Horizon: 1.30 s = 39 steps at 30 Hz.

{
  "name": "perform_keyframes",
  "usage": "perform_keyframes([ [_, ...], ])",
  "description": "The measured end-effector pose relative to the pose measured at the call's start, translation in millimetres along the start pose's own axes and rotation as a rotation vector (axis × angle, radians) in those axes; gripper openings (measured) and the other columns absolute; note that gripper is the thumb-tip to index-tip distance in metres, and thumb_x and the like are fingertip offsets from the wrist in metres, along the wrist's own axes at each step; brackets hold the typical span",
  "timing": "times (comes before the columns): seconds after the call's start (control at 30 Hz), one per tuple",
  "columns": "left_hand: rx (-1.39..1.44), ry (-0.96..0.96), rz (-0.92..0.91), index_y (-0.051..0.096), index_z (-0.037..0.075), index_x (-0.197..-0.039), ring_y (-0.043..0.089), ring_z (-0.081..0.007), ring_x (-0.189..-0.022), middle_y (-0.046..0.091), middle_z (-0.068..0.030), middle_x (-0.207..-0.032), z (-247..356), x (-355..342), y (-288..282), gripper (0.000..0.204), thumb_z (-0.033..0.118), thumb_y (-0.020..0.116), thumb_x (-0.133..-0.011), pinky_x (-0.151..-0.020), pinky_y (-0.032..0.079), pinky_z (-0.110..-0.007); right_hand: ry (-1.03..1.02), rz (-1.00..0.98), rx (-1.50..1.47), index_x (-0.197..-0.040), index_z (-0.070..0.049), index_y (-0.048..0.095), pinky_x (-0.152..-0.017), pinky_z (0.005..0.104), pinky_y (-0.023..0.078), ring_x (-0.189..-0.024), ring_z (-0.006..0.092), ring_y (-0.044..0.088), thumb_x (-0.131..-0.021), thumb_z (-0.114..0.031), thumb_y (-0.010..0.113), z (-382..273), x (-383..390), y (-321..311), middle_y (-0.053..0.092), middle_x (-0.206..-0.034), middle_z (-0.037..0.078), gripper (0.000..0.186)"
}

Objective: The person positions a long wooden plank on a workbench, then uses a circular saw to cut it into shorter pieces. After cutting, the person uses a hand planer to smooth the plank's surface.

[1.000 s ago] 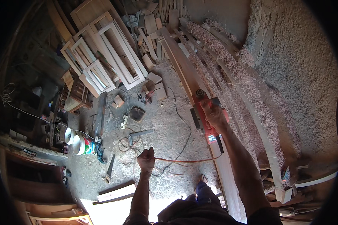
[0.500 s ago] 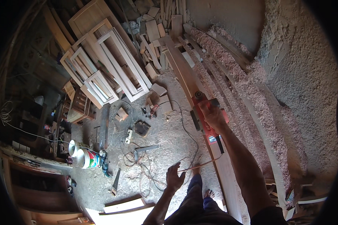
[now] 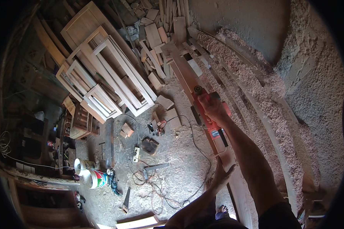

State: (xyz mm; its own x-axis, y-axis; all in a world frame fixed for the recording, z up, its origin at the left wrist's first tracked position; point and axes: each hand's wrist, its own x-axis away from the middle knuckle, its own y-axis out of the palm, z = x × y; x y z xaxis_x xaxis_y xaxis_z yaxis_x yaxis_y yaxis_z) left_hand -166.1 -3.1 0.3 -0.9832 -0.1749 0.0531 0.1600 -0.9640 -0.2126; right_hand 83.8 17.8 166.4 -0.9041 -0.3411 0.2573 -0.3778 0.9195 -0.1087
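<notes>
A red electric planer (image 3: 222, 108) sits on a long wooden plank (image 3: 183, 70) that runs from far to near on the right. My right hand (image 3: 213, 108) is wrapped round its top handle. The planer's round front knob points to the far end, and its black cord sleeve sticks out at the rear. Behind the tool, my left hand (image 3: 221, 174) is at the plank's left edge, thumb and fingers apart. Part of the cord loops just beyond its fingertips. Whether that palm presses on the wood is hard to tell.
Pinkish shavings (image 3: 252, 82) cover boards to the right. Wooden frames (image 3: 122, 72) lean at the far left. Cables (image 3: 156, 187), a power strip (image 3: 136, 153), a handsaw (image 3: 126, 200) and white buckets (image 3: 96, 178) are on the dusty floor. Offcuts (image 3: 153, 36) pile up at the back.
My left hand has swung right and forward, from above the floor to the plank's edge behind the planer. My right hand keeps its grip on the planer, which has shifted only slightly.
</notes>
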Motion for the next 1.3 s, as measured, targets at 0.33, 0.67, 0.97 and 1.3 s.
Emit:
perform_keyframes([
  [0.33,0.149,-0.390,0.177,0.037,-0.002,-0.143,0.058,-0.0382,-0.123,0.055,-0.0284,-0.133,11,-162,-30,0.082,0.037,0.082,-0.086,-0.100,0.049,-0.047,-0.068,0.000,0.005,-0.095,-0.002,0.063,-0.038,0.0330,0.048,-0.042,0.0171,0.060,-0.100,-0.056,0.056,-22,-135,21,0.058,-0.055,0.007,0.055],
  [0.67,0.195,-0.268,0.152,0.007,-0.005,-0.157,0.056,-0.0369,-0.123,0.045,-0.0295,-0.141,5,-163,-30,0.109,0.023,0.084,-0.085,-0.101,0.049,-0.044,-0.016,-0.024,-0.058,-0.083,-0.008,0.059,-0.037,0.0333,0.041,-0.040,0.0131,0.050,-0.100,-0.056,0.060,-56,-251,43,0.051,-0.055,0.001,0.051],
  [0.97,0.431,-0.227,0.130,0.011,-0.005,-0.155,0.049,-0.0342,-0.129,0.045,-0.0279,-0.140,-10,-158,-30,0.099,0.027,0.080,-0.091,-0.104,0.045,-0.043,-0.278,0.034,-0.122,-0.086,-0.006,0.063,-0.043,0.0374,0.046,-0.046,0.0178,0.057,-0.099,-0.049,0.059,-85,-330,61,0.057,-0.057,0.005,0.046],
  [1.3,0.121,-0.163,-0.056,0.027,-0.004,-0.151,0.051,-0.0361,-0.128,0.047,-0.0290,-0.143,-29,-135,-32,0.076,0.036,0.065,-0.099,-0.102,0.047,-0.043,-0.433,0.109,-0.414,-0.092,-0.004,0.062,-0.040,0.0248,0.041,-0.046,0.0089,0.053,-0.102,-0.046,0.064,-15,-8,8,0.055,-0.064,0.001,0.043],
])
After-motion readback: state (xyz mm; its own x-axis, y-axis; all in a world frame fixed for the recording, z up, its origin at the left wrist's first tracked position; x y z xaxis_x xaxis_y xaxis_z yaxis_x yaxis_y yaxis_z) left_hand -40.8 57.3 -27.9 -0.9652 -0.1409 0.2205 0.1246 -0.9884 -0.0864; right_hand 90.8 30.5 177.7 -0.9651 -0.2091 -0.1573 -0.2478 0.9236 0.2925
